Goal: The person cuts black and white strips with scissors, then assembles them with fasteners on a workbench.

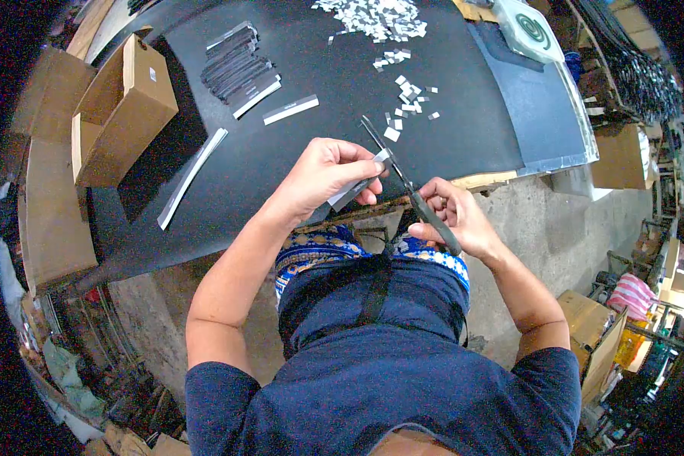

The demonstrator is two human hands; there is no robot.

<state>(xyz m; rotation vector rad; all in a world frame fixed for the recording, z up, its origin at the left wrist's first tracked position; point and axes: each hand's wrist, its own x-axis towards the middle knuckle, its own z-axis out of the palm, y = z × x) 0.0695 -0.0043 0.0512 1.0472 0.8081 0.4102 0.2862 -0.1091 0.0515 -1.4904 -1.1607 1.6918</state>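
Pinched in my left hand (330, 171) is a dark strip with a white end (346, 195), held over the table's front edge. My right hand (463, 215) is closed around the dark handles of a pair of scissors (435, 223). The scissor blades point up and away from me, crossing right at the white end of the strip by my left thumb. Beyond the blades lie several small white cut pieces (409, 93). One loose strip (291, 110) lies past my left hand, beside a stack of dark strips (237, 67).
A bundle of white strips (194, 178) rests at the table's left. Farther left stands an open cardboard box (133, 114). A large pile of white pieces (372, 17) covers the far side of the dark table (463, 114). A white container (530, 30) sits at the far right corner.
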